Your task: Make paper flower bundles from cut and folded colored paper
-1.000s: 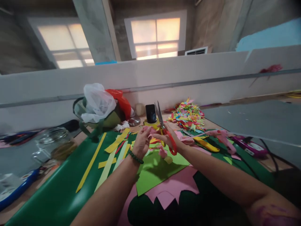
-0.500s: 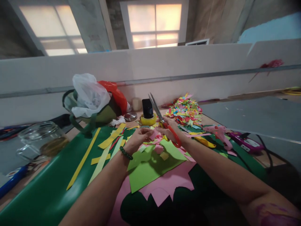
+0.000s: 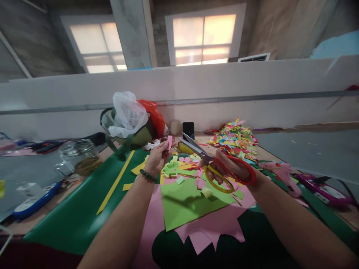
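Nearest us, a pink sheet (image 3: 153,215) with jagged cut edges lies on the green mat (image 3: 81,220), and a light green sheet (image 3: 182,209) rests on top of it. Loose paper scraps (image 3: 206,192) are scattered over the green sheet's far part. Above them, our right hand (image 3: 228,164) grips a pair of scissors (image 3: 206,157) by its red and yellow handles — the blades stand parted, tips angled toward the left hand. Our left hand (image 3: 158,158) pinches a small pink strip (image 3: 169,142) between its fingertips, just beside those tips in our view. Farther right we have a pink glue gun (image 3: 283,172). Beyond our hands, a phone (image 3: 188,129) stands upright, between a bag (image 3: 138,140) on the left and a heap of colourful cut paper (image 3: 235,139) on the right.
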Demonstrator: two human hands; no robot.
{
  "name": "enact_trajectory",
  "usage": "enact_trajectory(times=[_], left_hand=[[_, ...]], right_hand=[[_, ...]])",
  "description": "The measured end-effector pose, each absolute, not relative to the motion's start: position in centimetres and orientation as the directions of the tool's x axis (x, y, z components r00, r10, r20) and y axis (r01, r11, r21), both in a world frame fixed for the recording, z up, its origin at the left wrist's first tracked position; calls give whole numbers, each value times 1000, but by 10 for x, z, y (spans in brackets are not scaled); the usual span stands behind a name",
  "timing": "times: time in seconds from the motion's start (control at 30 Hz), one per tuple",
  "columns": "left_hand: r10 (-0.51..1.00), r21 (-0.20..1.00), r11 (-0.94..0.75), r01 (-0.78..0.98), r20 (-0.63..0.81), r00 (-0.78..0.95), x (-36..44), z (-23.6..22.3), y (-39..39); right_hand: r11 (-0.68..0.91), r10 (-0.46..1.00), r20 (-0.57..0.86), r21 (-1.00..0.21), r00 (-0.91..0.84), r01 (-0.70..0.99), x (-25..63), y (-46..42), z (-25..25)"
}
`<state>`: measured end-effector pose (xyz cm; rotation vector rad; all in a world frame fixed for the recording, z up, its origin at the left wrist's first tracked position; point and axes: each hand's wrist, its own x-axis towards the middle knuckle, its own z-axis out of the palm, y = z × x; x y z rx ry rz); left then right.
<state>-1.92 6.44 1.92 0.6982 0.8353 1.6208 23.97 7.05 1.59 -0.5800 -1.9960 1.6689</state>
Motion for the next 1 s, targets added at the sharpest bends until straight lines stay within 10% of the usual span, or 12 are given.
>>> enact_trajectory(times=[1.0], left_hand=[[979, 931, -192, -310, 201, 0, -12, 18, 53]], right_hand=[[99, 551, 39, -995, -833, 19, 233, 68, 13]])
